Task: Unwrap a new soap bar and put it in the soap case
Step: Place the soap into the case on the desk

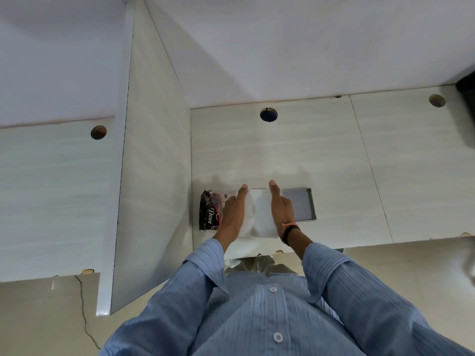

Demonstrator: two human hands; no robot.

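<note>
On the counter, both hands lie flat and open-fingered on a white sheet: left hand partly hides the black Dove soap pack; right hand overlaps a grey-rimmed tray, its identity unclear.

A pale wood-grain desk is carrying a black Dove soap packet at left, a white sheet (hands pressing it), and a grey case.
</note>
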